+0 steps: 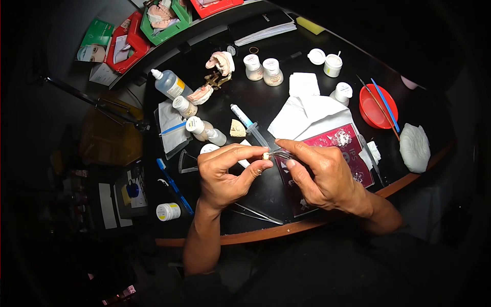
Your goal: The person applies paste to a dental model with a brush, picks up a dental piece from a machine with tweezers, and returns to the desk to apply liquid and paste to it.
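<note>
Between the thumb and index finger of my left hand (225,173) is a small tooth-coloured dental piece (266,156), mostly covered by the fingertips. My right hand (323,174) is closed on slim metal tweezers (279,153), whose tips meet the piece. Both hands are close together above the front of the black table. Just behind them lie a syringe (249,124) and a beige block (237,128). Under my right hand is a dark red pad (327,146) with white crumbs on it. Another pair of metal tweezers (258,214) lies near the table edge.
Dental casts on an articulator (217,79), small jars (272,72) and a liquid bottle (170,83) stand behind. White tissue (312,115) lies centre right. A red bowl (377,110) carries brushes across its rim. A blue toothbrush (175,187) lies at left.
</note>
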